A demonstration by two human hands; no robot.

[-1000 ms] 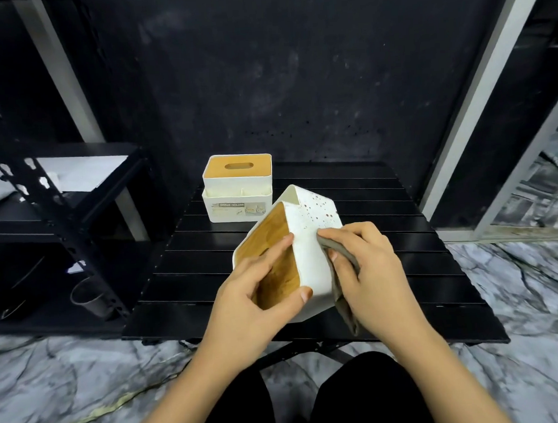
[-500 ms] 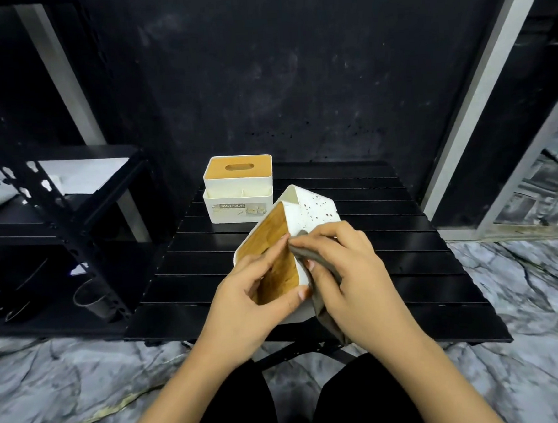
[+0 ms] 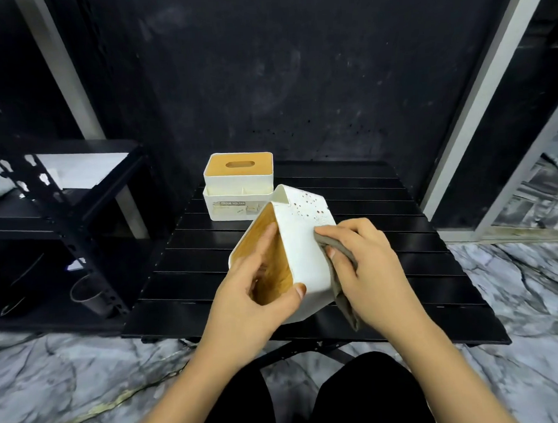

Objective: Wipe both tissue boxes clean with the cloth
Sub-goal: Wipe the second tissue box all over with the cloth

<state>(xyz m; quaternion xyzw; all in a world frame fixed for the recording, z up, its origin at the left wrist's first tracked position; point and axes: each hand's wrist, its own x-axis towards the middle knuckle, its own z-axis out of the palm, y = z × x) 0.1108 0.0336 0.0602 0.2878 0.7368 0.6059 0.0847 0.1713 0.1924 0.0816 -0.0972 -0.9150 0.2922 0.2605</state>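
Left hand [image 3: 257, 297] grips the tilted tissue box [image 3: 301, 252]: fingers curled over the wooden lid face, thumb hooked round the near white edge. Box held up over the surface [image 3: 210, 281], tipped so the bamboo-coloured lid faces left and a white side wall faces up and right. Whether its lower corner touches the surface, cannot tell.

Right hand [image 3: 369, 264] holds a grey cloth [image 3: 342, 273] bunched under the fingers, pressed flat against the white side wall about midway up. Loose tail of cloth hangs down past the box's lower right edge.

Upper part of that wall shows scattered brown specks, just beyond the fingertips of the right hand.

Second tissue box [image 3: 239, 186] stands upright at the far left corner of the black slatted surface, apart from the held one. White body, wooden lid with an oval slot, a label reading "TISSUE HOLDER" on the front.

Further out: black metal shelving rack [image 3: 58, 208] at left with a dark cup [image 3: 88, 296] on its low shelf. Marbled grey floor [image 3: 69, 387] around. Black wall behind.
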